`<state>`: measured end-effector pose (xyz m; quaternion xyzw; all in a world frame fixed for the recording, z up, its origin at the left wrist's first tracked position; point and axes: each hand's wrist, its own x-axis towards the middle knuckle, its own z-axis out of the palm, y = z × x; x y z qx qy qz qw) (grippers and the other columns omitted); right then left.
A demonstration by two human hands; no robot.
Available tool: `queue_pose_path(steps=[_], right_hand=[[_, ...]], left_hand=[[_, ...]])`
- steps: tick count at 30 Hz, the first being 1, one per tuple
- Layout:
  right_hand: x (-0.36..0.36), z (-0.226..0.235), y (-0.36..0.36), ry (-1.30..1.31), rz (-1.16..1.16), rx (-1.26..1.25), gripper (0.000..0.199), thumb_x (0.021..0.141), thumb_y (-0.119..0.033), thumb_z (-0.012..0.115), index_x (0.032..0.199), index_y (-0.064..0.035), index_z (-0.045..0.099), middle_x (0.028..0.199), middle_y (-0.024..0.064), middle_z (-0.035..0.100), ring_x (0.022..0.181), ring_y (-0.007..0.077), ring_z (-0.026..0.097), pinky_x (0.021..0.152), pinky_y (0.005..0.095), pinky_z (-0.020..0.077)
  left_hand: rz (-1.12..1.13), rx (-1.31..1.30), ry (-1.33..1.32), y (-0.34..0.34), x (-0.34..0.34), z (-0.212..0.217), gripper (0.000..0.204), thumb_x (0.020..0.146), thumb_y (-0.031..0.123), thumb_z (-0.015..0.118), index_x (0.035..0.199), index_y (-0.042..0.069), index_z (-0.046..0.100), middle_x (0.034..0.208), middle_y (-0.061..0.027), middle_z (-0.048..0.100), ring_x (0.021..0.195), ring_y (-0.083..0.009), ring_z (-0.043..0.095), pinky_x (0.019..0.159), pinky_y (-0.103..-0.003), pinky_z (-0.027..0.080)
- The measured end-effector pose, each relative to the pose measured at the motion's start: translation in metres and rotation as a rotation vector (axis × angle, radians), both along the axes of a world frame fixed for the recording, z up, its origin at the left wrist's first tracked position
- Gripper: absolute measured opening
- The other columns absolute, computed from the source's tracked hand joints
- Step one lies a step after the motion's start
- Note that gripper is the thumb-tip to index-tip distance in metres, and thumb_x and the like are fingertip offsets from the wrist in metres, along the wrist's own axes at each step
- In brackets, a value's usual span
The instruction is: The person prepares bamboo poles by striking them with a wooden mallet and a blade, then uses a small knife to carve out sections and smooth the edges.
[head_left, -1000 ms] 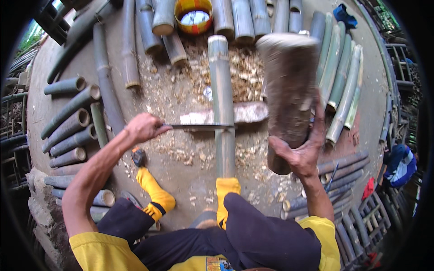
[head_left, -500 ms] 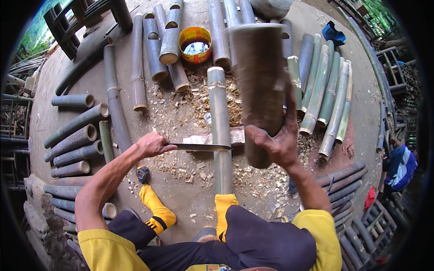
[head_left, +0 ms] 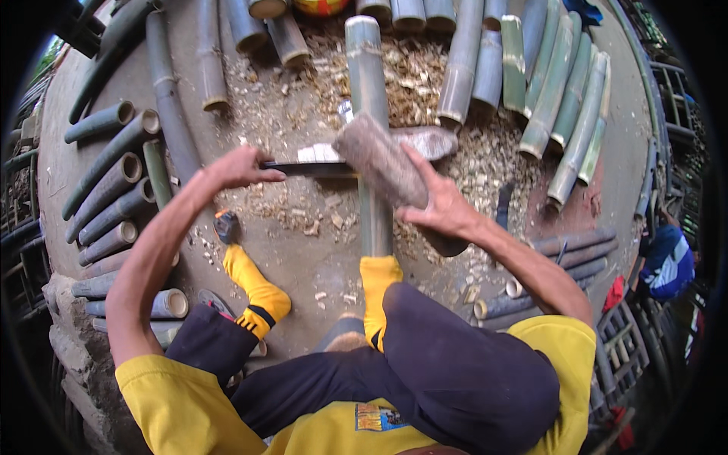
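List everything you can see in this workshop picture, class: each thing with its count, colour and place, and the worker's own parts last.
bamboo pole being worked: one, grey-green, lying down the middle of the floor
blade: one, dark, set across the pole
wooden mallet: one, brown, down on the blade
cut bamboo lengths: many, green to grey, fanned along the top, left and right
wood chips: a scatter, pale tan, around the pole
bowl: one, yellow and red, top edge
another person: one, in blue, far right
socked feet: two, yellow, beside the pole's near end
left hand: holds the blade's handle
right hand: grips the mallet
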<state>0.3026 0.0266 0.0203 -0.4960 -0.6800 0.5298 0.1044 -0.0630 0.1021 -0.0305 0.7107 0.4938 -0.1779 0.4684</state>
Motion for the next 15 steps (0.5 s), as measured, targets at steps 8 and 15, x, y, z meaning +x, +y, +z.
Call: queue_pose_path(steps=[8,15], right_hand=[[0.048,0.026,-0.044,0.094,-0.578,-0.083,0.084,0.062,-0.038,0.079,0.124,0.004,0.04,0.105,0.0179,0.06,0.091,0.0264,0.061,0.085,0.0402,0.0483],[0.029,0.003,-0.114,-0.141,-0.605,0.23,0.086,0.064,-0.038,0.077,0.126,0.0061,0.036,0.107,0.0257,0.058,0.094,0.0344,0.061,0.085,0.0414,0.0485]], left_hand=[[0.242,0.028,0.035,-0.054,-0.006,-0.024,0.038,0.059,0.025,0.074,0.086,0.0,0.066,0.075,-0.0136,0.068,0.069,-0.0231,0.066,0.066,-0.033,0.053],[0.091,0.985,0.126,-0.107,-0.001,-0.002,0.027,0.068,0.017,0.067,0.091,0.009,0.056,0.075,-0.0114,0.061,0.075,-0.0293,0.062,0.07,-0.04,0.049]])
